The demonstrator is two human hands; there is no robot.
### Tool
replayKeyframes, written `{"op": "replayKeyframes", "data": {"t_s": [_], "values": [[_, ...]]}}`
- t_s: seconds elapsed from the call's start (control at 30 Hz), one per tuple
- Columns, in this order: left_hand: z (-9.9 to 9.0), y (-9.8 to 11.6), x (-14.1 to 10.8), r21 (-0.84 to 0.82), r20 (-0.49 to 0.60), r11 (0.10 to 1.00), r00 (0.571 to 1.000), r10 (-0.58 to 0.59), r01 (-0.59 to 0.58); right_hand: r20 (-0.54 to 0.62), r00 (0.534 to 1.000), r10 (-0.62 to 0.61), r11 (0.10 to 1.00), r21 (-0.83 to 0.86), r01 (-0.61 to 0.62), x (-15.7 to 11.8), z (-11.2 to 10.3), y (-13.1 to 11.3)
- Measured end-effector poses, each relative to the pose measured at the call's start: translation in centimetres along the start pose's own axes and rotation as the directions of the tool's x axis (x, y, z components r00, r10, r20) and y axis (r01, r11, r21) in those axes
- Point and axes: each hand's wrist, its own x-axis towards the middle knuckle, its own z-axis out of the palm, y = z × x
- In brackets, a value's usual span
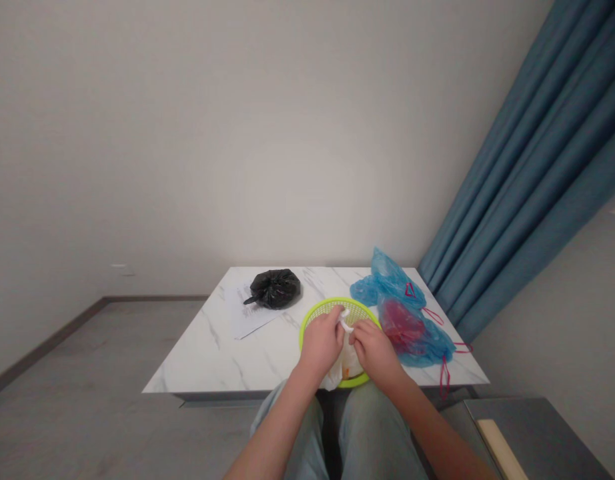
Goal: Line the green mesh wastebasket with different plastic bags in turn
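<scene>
A yellow-green mesh basket [358, 381] stands at the table's front edge, just before my knees. Inside it sits a thin white plastic bag [351, 365], part of which spills over the near rim; something orange-brown shows faintly through it. Above the basket, my left hand [323, 340] is closed, pinching a twisted white end of the bag. My right hand [376, 348] is also closed, with its fingertips on the other side of that white end. The two hands are close together but apart. My hands hide much of the bag and the basket's middle.
A knotted black plastic bag [277, 289] rests partly on printed paper sheets [242, 319] at the back left of the white marbled table [207, 363]. Blue plastic bags [387, 277] with red drawstrings lie right of the basket, one around something red. A blue curtain [527, 160] hangs at right.
</scene>
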Motion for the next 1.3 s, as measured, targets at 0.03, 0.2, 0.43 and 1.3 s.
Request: {"op": "replayKeyframes", "data": {"t_s": [0.03, 0.2, 0.43, 1.3], "values": [[-0.1, -0.1, 0.0, -0.001, 0.034, 1.0, 0.999, 0.004, -0.004, -0.012, 1.0, -0.023, 1.0, 0.009, 0.023, -0.1, -0.2, 0.0], [-0.8, -0.4, -0.5, -0.046, 0.175, 0.999, 0.985, -0.008, 0.016, -0.072, 0.995, -0.063, 0.998, -0.003, 0.063, -1.1, -0.3, -0.1], [-1.0, -1.0, -2.2, -0.202, 0.292, 0.978, 0.956, 0.013, 0.049, -0.09, 0.995, -0.05, 0.999, -0.025, 0.048, -2.6, 1.5, -0.5], [0.1, -5.3, -1.1, -0.812, -0.082, 0.531, 0.853, -0.515, 0.242, -0.121, 0.791, 0.6, 0.709, 0.538, -0.456, -7.0, -1.6, 2.6]]}}
